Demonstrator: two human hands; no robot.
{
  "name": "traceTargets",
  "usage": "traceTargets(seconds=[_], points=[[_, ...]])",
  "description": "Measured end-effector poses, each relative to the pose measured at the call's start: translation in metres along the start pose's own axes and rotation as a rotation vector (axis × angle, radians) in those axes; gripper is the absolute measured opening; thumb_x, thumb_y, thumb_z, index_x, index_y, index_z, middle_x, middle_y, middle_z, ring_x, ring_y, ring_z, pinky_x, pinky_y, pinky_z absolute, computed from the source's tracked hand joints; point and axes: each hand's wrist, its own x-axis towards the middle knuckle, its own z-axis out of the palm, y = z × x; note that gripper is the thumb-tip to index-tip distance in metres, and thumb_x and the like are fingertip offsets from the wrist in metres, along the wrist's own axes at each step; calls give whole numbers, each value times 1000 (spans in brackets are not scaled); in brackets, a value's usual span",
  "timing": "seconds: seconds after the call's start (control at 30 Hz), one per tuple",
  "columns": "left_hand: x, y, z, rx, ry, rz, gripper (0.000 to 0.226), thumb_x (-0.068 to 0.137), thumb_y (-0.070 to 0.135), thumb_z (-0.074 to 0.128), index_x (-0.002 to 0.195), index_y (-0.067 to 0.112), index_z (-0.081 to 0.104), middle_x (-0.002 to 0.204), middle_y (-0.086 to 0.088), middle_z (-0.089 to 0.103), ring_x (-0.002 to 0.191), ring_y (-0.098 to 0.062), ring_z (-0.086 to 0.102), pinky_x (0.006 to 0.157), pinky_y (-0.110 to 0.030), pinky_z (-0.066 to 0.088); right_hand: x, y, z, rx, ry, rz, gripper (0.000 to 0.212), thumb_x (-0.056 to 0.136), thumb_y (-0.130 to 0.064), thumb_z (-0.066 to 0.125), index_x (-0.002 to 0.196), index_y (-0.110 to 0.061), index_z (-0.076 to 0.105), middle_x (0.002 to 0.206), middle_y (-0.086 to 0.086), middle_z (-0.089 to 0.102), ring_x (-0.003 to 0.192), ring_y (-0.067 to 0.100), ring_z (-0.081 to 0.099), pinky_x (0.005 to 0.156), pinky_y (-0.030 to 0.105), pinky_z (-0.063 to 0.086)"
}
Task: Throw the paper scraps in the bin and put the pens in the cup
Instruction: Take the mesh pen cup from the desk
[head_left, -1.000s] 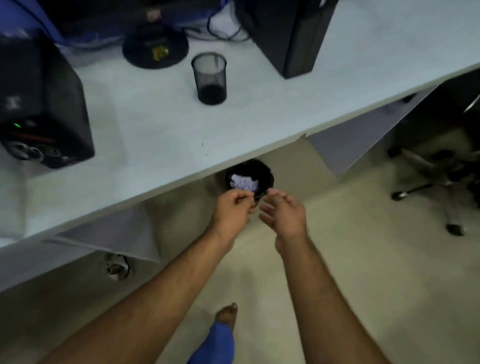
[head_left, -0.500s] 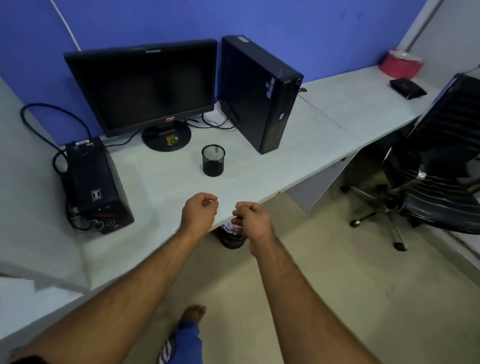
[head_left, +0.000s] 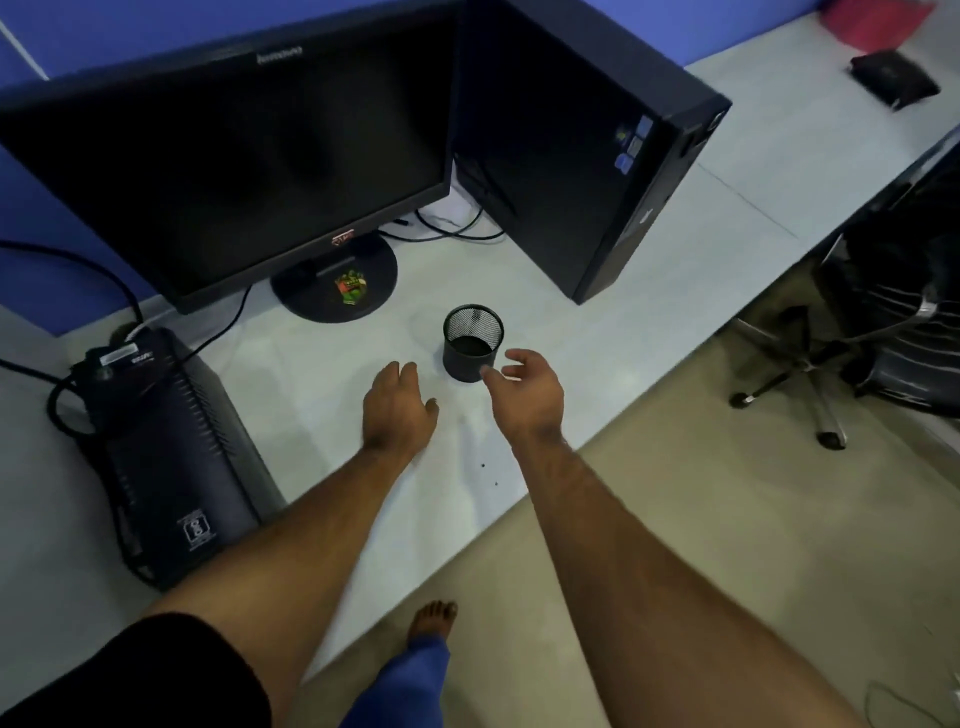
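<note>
Forearms come up from the bottom of my view, with a bare foot on the floor just outside the desk's near edge. My left hand is over the desk a little in from that edge, palm down, fingers loosely together and holding nothing. My right hand is beside it, fingers spread and curled a little, empty, its fingertips just next to the near side of the cup; I cannot tell if they touch it. That black mesh cup stands upright on the desk past both hands, and I see only a dark bottom inside it. At the desk's left edge sits a black power unit with cables running off it. Behind the cup, toward the back edge, the monitor stands on its round base, screen dark, and a black computer tower stands just right of it. Off the desk's right side is an office chair. At the far right corner lies a small black object.
</note>
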Motion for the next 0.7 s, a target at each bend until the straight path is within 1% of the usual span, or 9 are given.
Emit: traceTargets(seconds=[0.07,0.13,0.17,0.23,0.3,0.33,0.43,0.57,0.7], points=[[5,-7,17,3,1,-7,72,90,49,57,143,3,40,151,-21,38,142,-35,33,116,-45,28,14,1,13,-38,-32,7,62,77,-38,79,131,-21,54,118,0,63,108,20,63,94,39,53],[2,-9,33,0,27,-36,75,92,54,49,145,2,38,154,-20,34,145,-34,28,119,-47,23,28,-1,24,-76,-63,16,84,72,-42,82,143,-20,42,136,4,57,123,23,56,102,38,49],[0,-9,40,34,47,-34,75,94,55,44,146,3,37,156,-19,31,146,-33,27,119,-47,21,35,-3,29,-89,-68,11,92,71,-43,83,146,-19,36,141,5,54,127,23,54,104,35,47],[-5,-11,50,119,75,8,75,97,57,32,149,3,33,157,-20,29,147,-34,25,120,-46,18,48,-2,36,-92,-66,-5,103,68,-43,86,150,-20,29,145,4,50,131,23,50,104,29,44],[-7,-11,53,181,74,23,74,99,57,24,149,2,30,157,-21,27,147,-35,24,120,-46,15,56,3,43,-99,-63,-37,110,63,-44,88,151,-21,27,146,1,50,132,21,49,104,27,43],[-5,-10,54,199,76,17,75,100,57,23,150,2,30,157,-21,27,147,-35,23,121,-46,14,59,5,46,-102,-68,-65,110,62,-43,89,151,-20,28,146,0,50,132,19,49,105,26,43],[-6,-10,57,232,77,2,74,100,57,24,150,1,29,157,-22,26,147,-36,23,121,-47,15,64,14,53,-107,-101,-147,102,65,-38,89,148,-19,32,143,-1,51,129,18,51,104,26,46],[-6,-9,60,248,107,6,74,101,56,23,149,1,29,156,-22,27,147,-36,24,120,-48,19,72,18,60,-99,-75,-153,102,66,-41,88,148,-19,31,143,1,51,129,19,51,105,34,48],[-7,-8,57,281,74,10,76,100,58,20,151,2,26,157,-21,25,147,-36,22,121,-47,15,64,23,53,-66,-15,-167,96,63,-40,88,143,-16,40,138,-1,53,124,17,53,103,34,50]])
